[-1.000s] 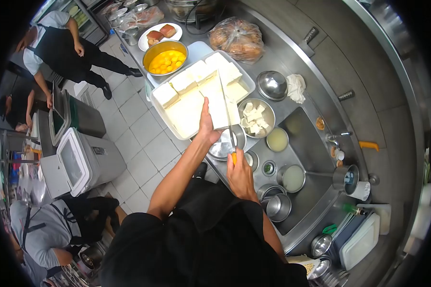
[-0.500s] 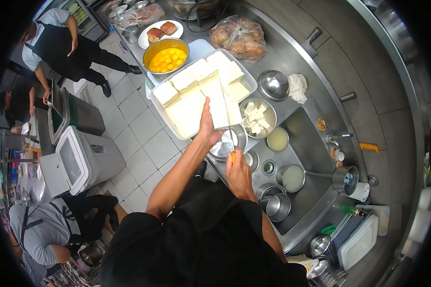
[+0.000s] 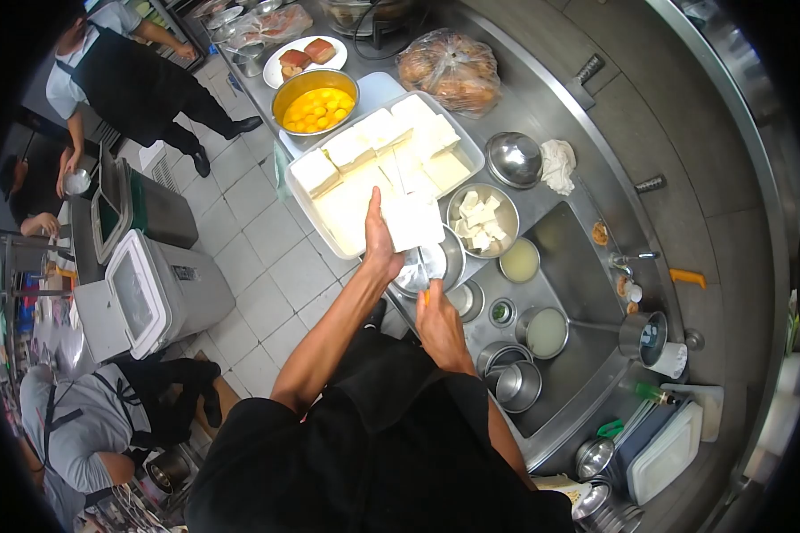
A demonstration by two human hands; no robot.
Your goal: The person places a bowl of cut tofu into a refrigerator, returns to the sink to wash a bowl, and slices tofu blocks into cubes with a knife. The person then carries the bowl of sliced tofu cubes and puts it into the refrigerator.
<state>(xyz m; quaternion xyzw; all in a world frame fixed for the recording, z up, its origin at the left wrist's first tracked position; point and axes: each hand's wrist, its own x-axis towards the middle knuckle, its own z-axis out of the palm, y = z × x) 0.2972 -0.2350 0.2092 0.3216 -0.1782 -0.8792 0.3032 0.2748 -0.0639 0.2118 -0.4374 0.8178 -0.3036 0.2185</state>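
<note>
My left hand (image 3: 382,249) is wrapped around a white block of tofu (image 3: 416,220), thumb stretched along its side. My right hand (image 3: 442,329) grips the orange handle of a knife (image 3: 428,296); much of its blade is hidden near the tofu. Both hands are over a metal bowl (image 3: 454,262) at the counter's edge. Just beyond them stands a white plastic tub (image 3: 331,234) with large tofu blocks (image 3: 351,147) in it. To the right, a steel bowl (image 3: 509,209) holds cut tofu pieces (image 3: 478,222).
A pot of egg yolks (image 3: 318,111), a plate of meat (image 3: 307,58) and a bagged brown food (image 3: 449,71) stand behind the tub. The sink (image 3: 587,293) is at right. Lidded bins (image 3: 182,284) and several people are at left.
The knife blade has come down from over the tub and is now mostly hidden. The tofu in my left hand is tilted differently. People at left have shifted.
</note>
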